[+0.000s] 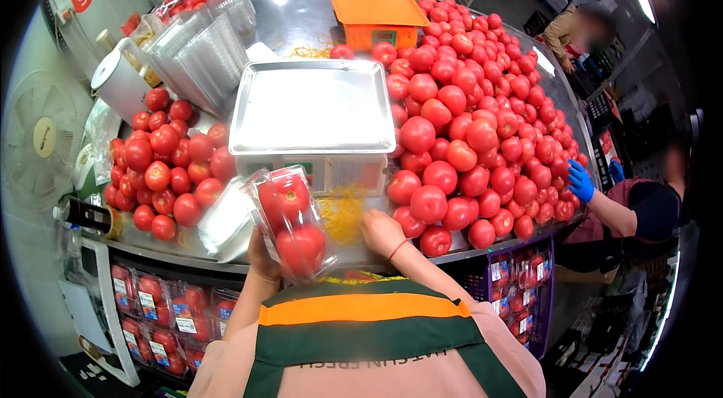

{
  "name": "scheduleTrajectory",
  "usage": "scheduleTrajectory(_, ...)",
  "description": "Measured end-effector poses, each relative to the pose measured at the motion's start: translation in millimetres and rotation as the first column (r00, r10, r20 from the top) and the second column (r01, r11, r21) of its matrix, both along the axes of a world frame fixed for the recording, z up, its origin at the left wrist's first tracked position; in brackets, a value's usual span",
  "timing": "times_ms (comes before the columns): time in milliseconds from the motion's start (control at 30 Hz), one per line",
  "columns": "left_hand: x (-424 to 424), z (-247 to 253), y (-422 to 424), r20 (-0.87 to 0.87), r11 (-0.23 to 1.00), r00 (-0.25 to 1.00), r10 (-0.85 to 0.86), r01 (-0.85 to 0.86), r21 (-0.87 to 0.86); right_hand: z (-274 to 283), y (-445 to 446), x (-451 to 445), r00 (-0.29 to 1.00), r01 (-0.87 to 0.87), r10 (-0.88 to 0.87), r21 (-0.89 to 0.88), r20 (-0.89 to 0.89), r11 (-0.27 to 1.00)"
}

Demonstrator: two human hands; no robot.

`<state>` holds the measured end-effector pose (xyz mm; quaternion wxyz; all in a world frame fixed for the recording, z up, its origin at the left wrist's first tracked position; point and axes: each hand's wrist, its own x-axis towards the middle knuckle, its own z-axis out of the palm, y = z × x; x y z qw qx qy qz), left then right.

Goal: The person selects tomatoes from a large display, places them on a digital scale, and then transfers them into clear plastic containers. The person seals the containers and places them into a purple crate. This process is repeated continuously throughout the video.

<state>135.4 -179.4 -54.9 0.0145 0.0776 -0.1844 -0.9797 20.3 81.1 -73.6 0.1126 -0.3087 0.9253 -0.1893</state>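
Note:
My left hand [264, 258] grips a clear plastic clamshell box [291, 223] with red tomatoes in it, tilted above the table's front edge. Beside the box, my right hand [379, 233] reaches to a loose heap of yellow rubber bands [340, 216]. Its fingertips are at the edge of the heap, and whether they pinch a band cannot be made out. Just beyond stands a weighing scale [357, 169] with a shiny metal tray [313, 107] on top. White flat sheets or packets [229, 220] lie left of the box, partly behind it.
Loose tomatoes are heaped at right [463, 155] and left [164, 161]. Stacked clear trays [195, 53] and a white jug [120, 79] stand back left, an orange scale [375, 14] at the back. Packed crates [519, 296] sit below. A co-worker's blue-gloved hand [580, 181] touches the right heap.

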Motion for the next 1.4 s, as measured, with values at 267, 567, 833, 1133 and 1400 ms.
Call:
scheduleTrajectory(267, -3, -11, 1, -0.038, 1.0, 0.999, -0.009, 0.009, 0.0, -1, -3, 1, 0.999, -0.029, 0.028, -0.036, -0.031, 0.999)
scheduleTrajectory(567, -12, 23, 5, -0.022, 0.995, 0.995, -0.098, 0.098, -0.023, 55, -3, -17, 0.996, 0.029, -0.045, -0.188, -0.08, 0.982)
scheduleTrajectory(833, -45, 37, 18, -0.08, 0.917, 0.917, -0.39, 0.379, -0.128, 75, -26, -28, 0.957, -0.098, 0.018, -0.266, -0.288, 0.959)
scheduleTrajectory(1133, -47, 44, 25, -0.015, 0.898, 0.903, -0.428, 0.424, -0.115, 94, -28, -18, 0.994, -0.046, -0.007, -0.485, -0.108, 0.873)
scheduleTrajectory(1400, -50, 47, 34, -0.028, 0.887, 0.892, -0.452, 0.446, -0.117, 112, -34, -12, 0.999, 0.011, 0.022, -0.641, 0.044, 0.767)
